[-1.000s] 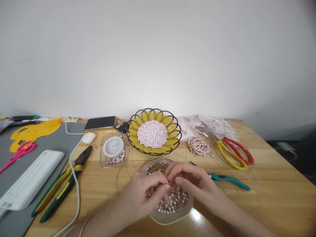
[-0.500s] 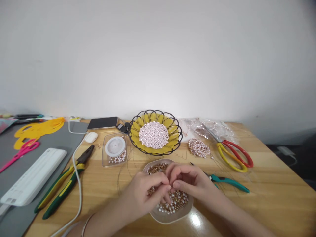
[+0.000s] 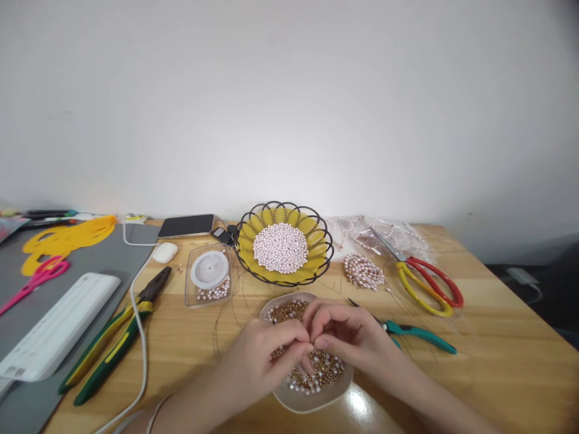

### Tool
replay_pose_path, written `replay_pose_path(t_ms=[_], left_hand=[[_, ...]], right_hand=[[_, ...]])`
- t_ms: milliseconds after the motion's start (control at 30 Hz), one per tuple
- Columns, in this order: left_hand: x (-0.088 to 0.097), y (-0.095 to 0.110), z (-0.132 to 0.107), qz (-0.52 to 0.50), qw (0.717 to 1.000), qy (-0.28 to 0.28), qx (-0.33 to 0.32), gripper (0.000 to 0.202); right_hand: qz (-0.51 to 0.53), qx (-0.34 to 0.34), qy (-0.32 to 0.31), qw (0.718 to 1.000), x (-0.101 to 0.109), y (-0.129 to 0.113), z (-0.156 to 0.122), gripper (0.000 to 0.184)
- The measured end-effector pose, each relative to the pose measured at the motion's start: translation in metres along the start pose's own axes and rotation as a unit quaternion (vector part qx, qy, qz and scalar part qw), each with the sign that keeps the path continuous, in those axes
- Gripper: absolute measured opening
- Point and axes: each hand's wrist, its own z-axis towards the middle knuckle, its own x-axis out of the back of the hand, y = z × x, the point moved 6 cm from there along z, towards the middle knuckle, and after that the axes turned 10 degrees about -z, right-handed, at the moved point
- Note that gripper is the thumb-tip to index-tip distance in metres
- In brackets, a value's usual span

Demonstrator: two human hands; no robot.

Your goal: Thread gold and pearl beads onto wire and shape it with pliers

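Observation:
My left hand and my right hand meet fingertip to fingertip over a shallow pale dish of small gold and pearl beads. Both hands are pinched closed on something too small to make out, perhaps a bead or thin wire. A thin wire loops on the wood left of the dish. Behind the dish stands a black wire basket with a yellow liner holding several pale pink pearls.
Teal-handled pliers lie right of my hands, red-and-yellow scissors and a coil of pearl strands behind them. Left: a clear box with a cord spool, green-yellow pliers, white cable, white bar, phone, grey mat.
Both hands stay pinched together over the dish; my right fingers have curled in closer to the left ones. The view shifted slightly.

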Motion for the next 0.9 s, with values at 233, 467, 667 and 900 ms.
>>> replay_pose_path(t_ms=[233,467,667,900], left_hand=[[0.0014,0.0048,0.0024,-0.003,1.000,0.008,-0.002,0.024],[-0.0002,0.0035,0.0001,-0.002,1.000,-0.001,-0.003,0.021],[0.0005,0.0017,0.0001,0.002,1.000,0.007,-0.010,0.023],[-0.0001,0.0051,0.0012,0.012,1.000,0.004,-0.018,0.026]], right_hand=[[0.029,-0.014,-0.033,0.999,0.0031,0.0016,-0.0013,0.012],[0.049,-0.029,-0.045,0.997,0.0022,0.0072,-0.0010,0.004],[0.029,-0.011,-0.021,0.999,0.0015,0.0052,-0.0006,0.005],[0.015,-0.007,-0.012,1.000,-0.0006,0.0009,-0.0025,0.011]])
